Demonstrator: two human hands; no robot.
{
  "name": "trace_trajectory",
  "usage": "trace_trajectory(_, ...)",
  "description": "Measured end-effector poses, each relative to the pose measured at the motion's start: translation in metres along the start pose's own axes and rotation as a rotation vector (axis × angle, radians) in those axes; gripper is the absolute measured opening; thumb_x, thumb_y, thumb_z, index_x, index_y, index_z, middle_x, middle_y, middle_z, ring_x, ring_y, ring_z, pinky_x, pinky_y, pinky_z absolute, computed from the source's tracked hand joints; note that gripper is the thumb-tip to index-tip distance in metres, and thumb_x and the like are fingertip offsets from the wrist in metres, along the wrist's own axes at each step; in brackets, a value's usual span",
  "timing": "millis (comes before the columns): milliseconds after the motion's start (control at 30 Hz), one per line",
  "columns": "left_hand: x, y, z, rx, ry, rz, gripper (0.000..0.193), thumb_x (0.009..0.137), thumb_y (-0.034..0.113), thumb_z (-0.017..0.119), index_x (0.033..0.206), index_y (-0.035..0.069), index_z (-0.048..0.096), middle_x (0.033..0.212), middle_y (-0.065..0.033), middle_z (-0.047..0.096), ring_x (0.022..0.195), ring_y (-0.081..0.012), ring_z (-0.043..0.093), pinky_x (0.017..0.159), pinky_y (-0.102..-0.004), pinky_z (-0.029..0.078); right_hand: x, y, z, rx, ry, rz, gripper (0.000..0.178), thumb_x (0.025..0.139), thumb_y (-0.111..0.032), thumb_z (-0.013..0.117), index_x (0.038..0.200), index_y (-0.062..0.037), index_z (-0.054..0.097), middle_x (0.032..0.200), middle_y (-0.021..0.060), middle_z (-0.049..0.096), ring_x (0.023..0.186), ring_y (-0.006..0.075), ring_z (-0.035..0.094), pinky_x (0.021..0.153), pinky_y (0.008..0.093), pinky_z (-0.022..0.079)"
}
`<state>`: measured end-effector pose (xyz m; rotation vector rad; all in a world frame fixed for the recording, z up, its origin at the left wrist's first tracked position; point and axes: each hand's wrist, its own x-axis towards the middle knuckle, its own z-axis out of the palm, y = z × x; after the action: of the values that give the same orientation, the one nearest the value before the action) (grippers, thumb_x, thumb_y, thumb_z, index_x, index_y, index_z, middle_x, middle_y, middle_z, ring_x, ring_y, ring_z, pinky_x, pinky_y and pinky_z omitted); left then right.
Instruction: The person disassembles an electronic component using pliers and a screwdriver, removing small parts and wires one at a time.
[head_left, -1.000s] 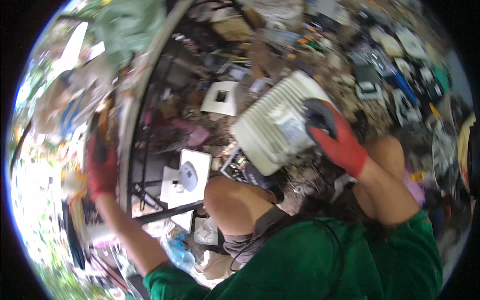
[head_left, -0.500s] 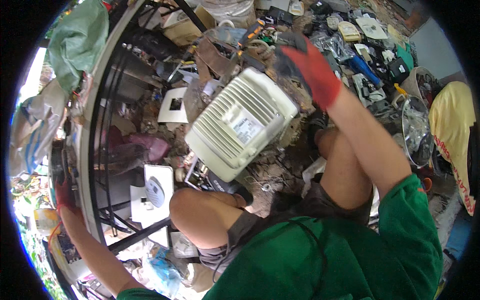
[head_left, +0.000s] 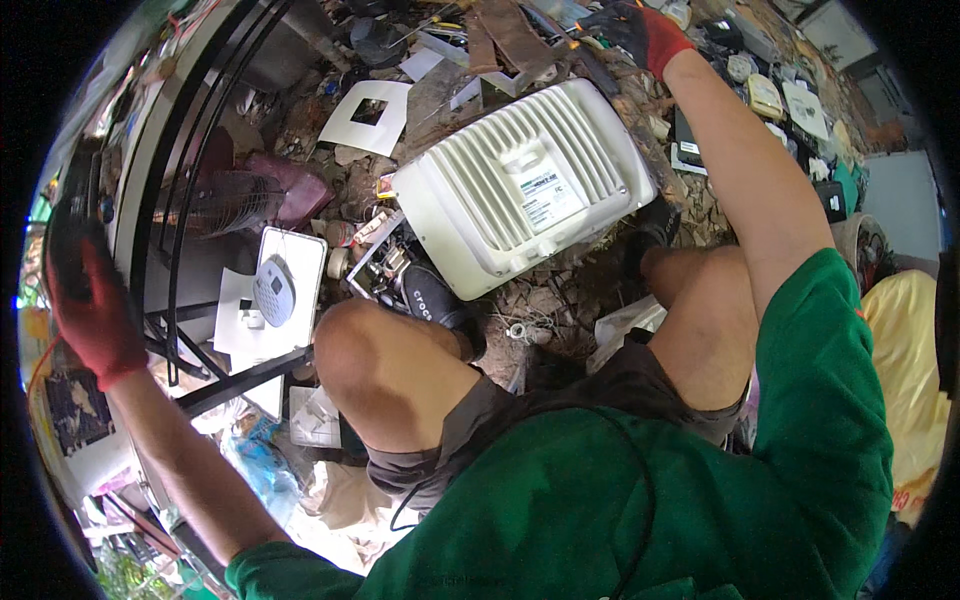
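Observation:
My right hand (head_left: 645, 38), in a red and black glove, reaches to the top edge of the view. Its dark fingers are closed over a screwdriver (head_left: 574, 43); orange parts of the handle show on either side of them. Below it a ribbed, cream-white metal housing (head_left: 475, 150) with a white label lies tilted on the ground between my feet. My left hand (head_left: 90, 300), in the same kind of glove, is at the far left beside the black metal frame (head_left: 150, 180). Its dark fingertips merge with the shadow there, so their grip is unclear.
A white square plate with a cut-out (head_left: 368, 115) lies beyond the housing. White panels (head_left: 265, 295) and a fan guard (head_left: 235, 200) are near the frame. Scrap electronics (head_left: 785, 105) spread at the far right; a yellow sack (head_left: 910, 370) stands at the right edge.
The view has shifted, so the housing shows higher and further right. My right hand has moved onto the screwdriver, which lay apart from it before. My left hand shows larger and nearer.

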<state>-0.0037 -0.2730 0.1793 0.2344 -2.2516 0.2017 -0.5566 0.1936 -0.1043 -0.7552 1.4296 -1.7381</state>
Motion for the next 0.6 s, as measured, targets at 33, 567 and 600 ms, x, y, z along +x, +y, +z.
trace_trajectory(33,-0.006,0.041,0.007,-0.133,0.011,-0.008,0.035,0.103,0.011,0.062,0.137,0.002,0.063,0.138,-0.0143,0.064,0.124,-0.0239,0.062,0.106,-0.0364,0.048,-0.006,-0.012,-0.007,-0.508,0.211,-0.029,0.030,0.103,-0.021,0.047,0.125,-0.0087,0.064,0.111,0.0120,0.070,0.105,0.0266,0.065,0.097,0.0460,0.051)
trace_trajectory(567,-0.058,0.248,0.153,-1.260,-0.870,-0.249,0.033,0.097,0.006,0.063,0.129,0.004,0.067,0.105,-0.0030,0.075,0.094,-0.0094,0.063,0.087,-0.0266,0.052,-0.180,-0.085,0.269,-0.285,0.409,-0.573,0.036,0.100,-0.003,0.059,0.136,-0.0002,0.052,0.110,0.0071,0.063,0.095,0.0148,0.062,0.082,0.0330,0.054)
trace_trajectory(600,-0.052,0.254,0.149,-1.068,-1.107,-0.277,0.033,0.098,0.005,0.061,0.130,0.003,0.067,0.108,-0.0031,0.074,0.097,-0.0090,0.063,0.091,-0.0259,0.051,-0.192,-0.076,0.275,-0.246,0.261,-0.550,0.039,0.099,0.001,0.058,0.137,0.0007,0.050,0.111,0.0078,0.062,0.095,0.0149,0.062,0.082,0.0330,0.054)
